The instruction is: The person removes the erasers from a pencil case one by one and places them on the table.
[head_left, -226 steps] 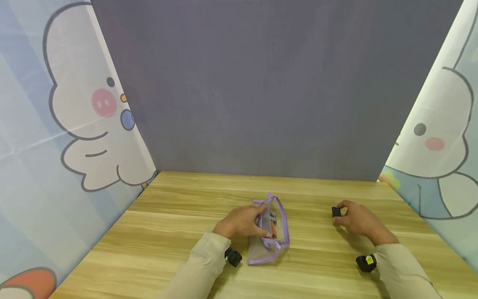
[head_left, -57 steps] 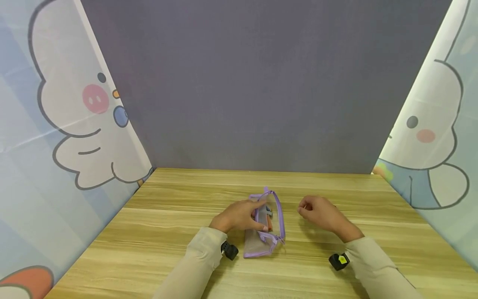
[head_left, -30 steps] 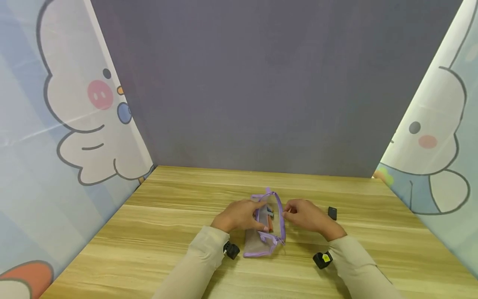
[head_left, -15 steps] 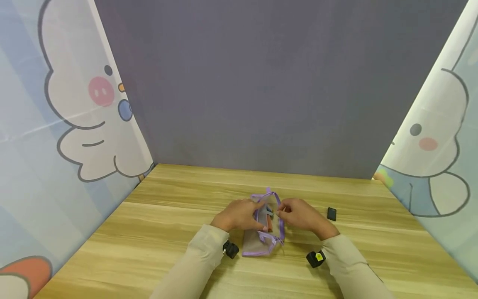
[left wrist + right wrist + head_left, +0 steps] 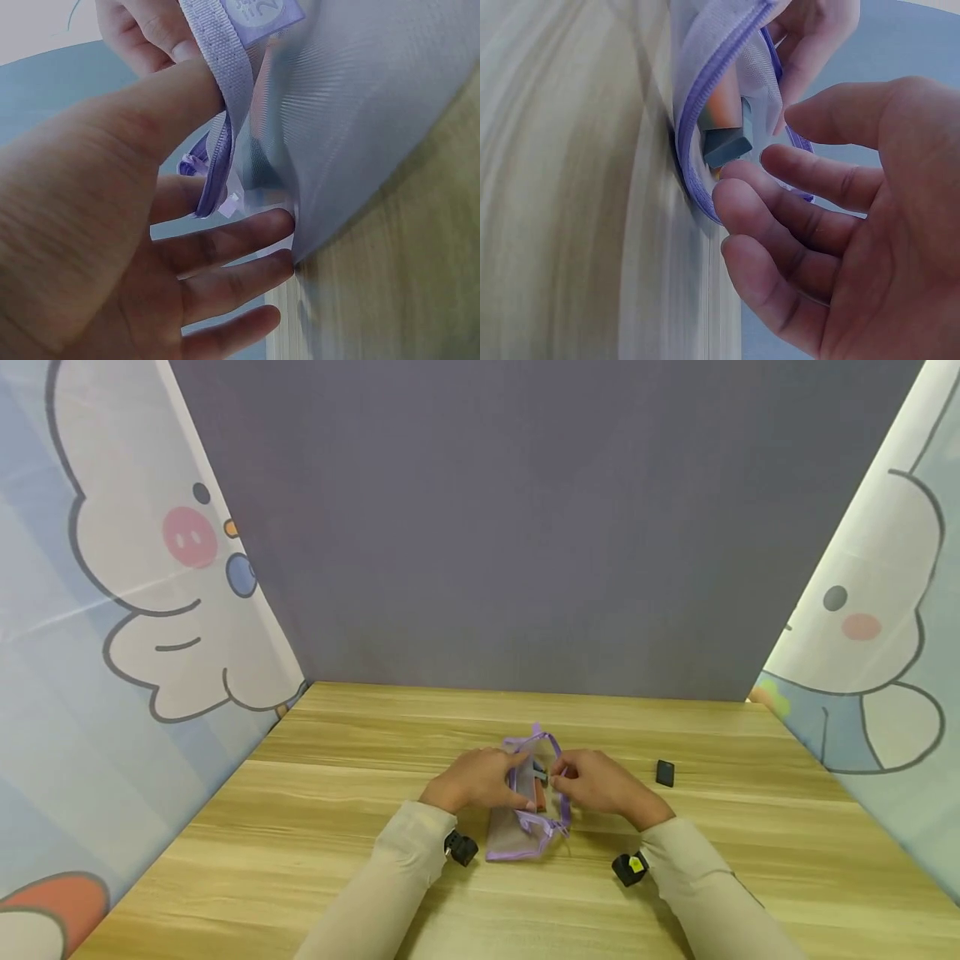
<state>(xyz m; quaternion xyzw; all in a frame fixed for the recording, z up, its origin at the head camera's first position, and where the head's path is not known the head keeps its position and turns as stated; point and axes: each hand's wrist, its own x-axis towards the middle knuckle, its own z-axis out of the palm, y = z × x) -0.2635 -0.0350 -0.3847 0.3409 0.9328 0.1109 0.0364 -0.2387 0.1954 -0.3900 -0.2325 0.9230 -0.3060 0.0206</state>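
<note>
A translucent mesh pencil pouch [image 5: 513, 839] with purple zipper trim lies in the middle of the table, its mouth spread wide. My left hand [image 5: 480, 781] holds the near edge of that mouth, thumb and index finger over the rim. Inside are an orange piece [image 5: 724, 101] and a grey-blue block [image 5: 729, 144]; a bit of yellow shows beneath. My right hand [image 5: 603, 785] is at the far rim, fingers loosely bent at the opening. In the right wrist view, nothing shows between its thumb and index finger. A small black rectangular thing [image 5: 665, 772] lies to its right.
The wood-grain table [image 5: 337, 852] runs back to a dark grey panel [image 5: 525, 527]. Cloth sheets with cartoon figures hang on the left [image 5: 45, 693] and right [image 5: 892, 710]. Each wrist wears a black camera.
My right hand pinched the black thing at first; that now lies on the table. The hand has since moved left to the pouch's mouth. My left hand has stayed on the pouch.
</note>
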